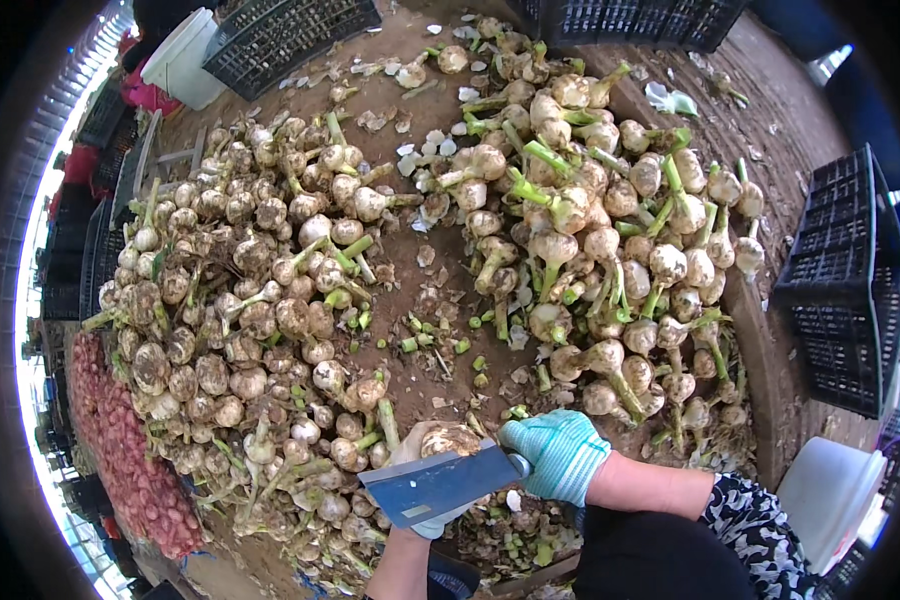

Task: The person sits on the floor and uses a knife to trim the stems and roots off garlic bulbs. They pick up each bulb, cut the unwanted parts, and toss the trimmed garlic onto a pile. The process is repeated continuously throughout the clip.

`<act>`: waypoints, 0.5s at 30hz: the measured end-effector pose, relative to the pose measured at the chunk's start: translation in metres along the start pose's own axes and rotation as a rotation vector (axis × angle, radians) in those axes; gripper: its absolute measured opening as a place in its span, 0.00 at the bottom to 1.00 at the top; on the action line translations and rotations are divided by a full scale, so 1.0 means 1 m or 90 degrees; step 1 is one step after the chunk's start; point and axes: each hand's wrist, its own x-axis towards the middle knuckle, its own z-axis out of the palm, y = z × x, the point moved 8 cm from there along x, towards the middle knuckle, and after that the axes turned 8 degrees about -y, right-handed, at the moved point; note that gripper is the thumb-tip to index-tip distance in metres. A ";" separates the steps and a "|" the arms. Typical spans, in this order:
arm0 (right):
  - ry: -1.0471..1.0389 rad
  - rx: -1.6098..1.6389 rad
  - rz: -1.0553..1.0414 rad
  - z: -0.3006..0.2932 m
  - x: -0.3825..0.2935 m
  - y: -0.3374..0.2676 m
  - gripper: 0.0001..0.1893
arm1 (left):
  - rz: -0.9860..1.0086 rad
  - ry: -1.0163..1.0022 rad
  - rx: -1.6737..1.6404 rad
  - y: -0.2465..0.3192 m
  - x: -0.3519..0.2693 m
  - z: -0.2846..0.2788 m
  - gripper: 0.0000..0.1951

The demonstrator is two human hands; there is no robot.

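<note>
My right hand, in a mint-and-white knit glove, grips the handle of a cleaver. The broad blade lies across the view, pointing left, over my left hand. That hand wears a pale glove and holds a soil-stained garlic bulb just beyond the blade's far edge. The blade hides much of the left hand and part of the bulb, so whether the metal touches it I cannot tell. Leafy trimmings and cut stem pieces lie below the blade.
Heaps of garlic bulbs with stems lie at left and right. Cut green stems litter the ground between. Black plastic crates and a white bucket stand at right. A red mesh sack lies far left.
</note>
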 end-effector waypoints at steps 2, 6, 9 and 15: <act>-0.004 0.004 0.001 -0.004 0.000 0.002 0.10 | 0.014 0.010 -0.126 0.007 -0.001 0.001 0.34; -0.015 0.064 0.392 -0.015 -0.009 0.076 0.08 | 0.243 0.142 -0.225 0.045 -0.007 -0.030 0.36; 0.038 0.221 0.298 0.005 -0.008 0.075 0.07 | 0.125 0.072 -0.415 0.025 0.018 -0.033 0.26; 0.178 0.642 0.098 0.036 0.027 0.052 0.11 | -0.207 0.345 -1.077 -0.054 0.056 -0.003 0.21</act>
